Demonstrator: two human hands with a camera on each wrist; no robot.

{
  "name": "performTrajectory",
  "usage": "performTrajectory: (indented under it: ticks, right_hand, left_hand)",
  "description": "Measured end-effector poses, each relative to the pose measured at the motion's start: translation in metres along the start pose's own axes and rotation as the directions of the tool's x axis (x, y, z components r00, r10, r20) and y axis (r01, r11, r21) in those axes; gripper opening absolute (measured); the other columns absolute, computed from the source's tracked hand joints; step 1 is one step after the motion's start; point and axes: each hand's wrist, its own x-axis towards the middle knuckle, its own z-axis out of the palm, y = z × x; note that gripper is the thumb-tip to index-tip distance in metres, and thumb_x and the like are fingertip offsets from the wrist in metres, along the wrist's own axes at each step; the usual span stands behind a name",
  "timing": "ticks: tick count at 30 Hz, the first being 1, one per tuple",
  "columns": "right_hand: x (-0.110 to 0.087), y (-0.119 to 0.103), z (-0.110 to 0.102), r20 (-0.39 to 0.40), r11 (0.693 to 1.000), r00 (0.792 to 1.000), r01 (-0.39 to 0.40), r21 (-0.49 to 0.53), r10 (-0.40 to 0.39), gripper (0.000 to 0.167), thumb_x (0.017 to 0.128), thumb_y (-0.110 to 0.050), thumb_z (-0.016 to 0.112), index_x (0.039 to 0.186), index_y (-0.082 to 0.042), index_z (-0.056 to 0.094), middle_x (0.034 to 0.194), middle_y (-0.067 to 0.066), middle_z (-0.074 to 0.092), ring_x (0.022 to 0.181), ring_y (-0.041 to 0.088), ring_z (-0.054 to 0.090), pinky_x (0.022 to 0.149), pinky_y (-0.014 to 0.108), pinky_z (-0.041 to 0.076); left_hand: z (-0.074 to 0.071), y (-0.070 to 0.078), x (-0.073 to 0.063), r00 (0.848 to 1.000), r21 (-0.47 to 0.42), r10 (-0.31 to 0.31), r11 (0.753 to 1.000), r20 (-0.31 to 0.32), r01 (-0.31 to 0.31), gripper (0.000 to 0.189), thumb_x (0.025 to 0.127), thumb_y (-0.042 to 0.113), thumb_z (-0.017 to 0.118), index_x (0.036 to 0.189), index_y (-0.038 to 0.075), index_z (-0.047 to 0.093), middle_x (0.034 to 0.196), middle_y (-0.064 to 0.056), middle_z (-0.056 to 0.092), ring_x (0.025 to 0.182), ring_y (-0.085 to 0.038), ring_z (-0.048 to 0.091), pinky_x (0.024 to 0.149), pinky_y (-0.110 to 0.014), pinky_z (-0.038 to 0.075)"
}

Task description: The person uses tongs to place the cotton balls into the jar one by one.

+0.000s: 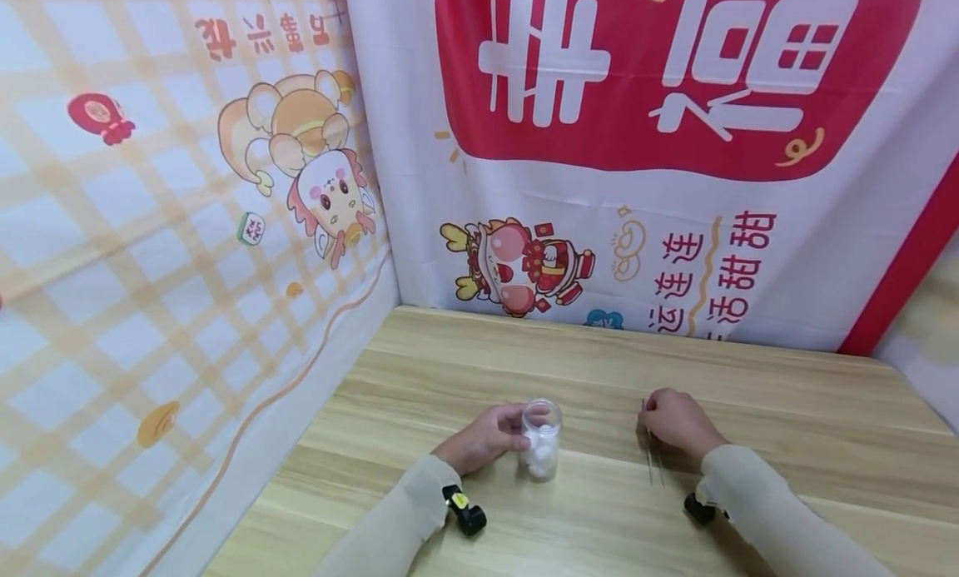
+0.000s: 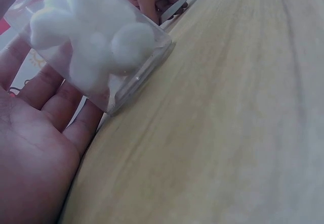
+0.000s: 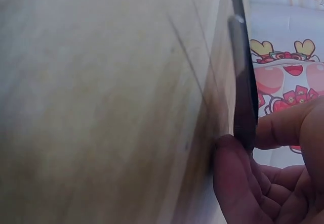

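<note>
A clear open-topped jar (image 1: 541, 444) stands upright on the wooden table, with white cotton balls (image 1: 539, 454) in its lower part. My left hand (image 1: 487, 435) holds it from the left side, thumb in front and fingers behind. Seen in the left wrist view, the cotton balls (image 2: 96, 37) press against the jar's wall above its base (image 2: 139, 80). Off to the right, my right hand (image 1: 678, 419) pinches a pair of metal tweezers (image 3: 244, 82) between thumb and fingertips. The two thin arms of the tweezers point toward me, low over the table.
The wood-grain table (image 1: 599, 527) meets a white cloth backdrop (image 1: 404, 186) with red printing at the back. A checked cloth wall (image 1: 187, 252) runs along the left. Black wrist cameras sit at the left cuff (image 1: 466, 514) and the right cuff (image 1: 700, 509).
</note>
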Motion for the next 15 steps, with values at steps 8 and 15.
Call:
performTrajectory:
  ticks: [8,15]
  right_hand:
    - [0.000,-0.008,-0.003,0.011,0.999,0.999,-0.032,-0.024,0.032,0.014,0.092,-0.019,0.060,0.088,-0.006,0.062,0.071,0.008,0.059,0.057,0.021,0.057,0.051,0.031,0.049]
    - [0.009,-0.014,-0.006,0.003,0.999,1.000,-0.015,-0.042,0.015,0.013,0.091,-0.018,0.062,0.090,-0.006,0.061,0.071,0.008,0.060,0.058,0.021,0.057,0.053,0.031,0.048]
  left_hand:
    - [0.000,0.005,0.001,1.000,0.019,-0.014,1.000,-0.005,0.014,0.066,0.084,0.019,0.076,0.141,0.001,0.047,0.143,-0.009,0.050,0.135,-0.025,0.041,0.110,-0.038,0.033]
    - [-0.006,0.013,0.005,1.000,0.049,-0.021,0.999,-0.009,0.021,0.067,0.083,0.018,0.078,0.142,0.007,0.048,0.142,-0.008,0.052,0.131,-0.025,0.045,0.108,-0.038,0.037]
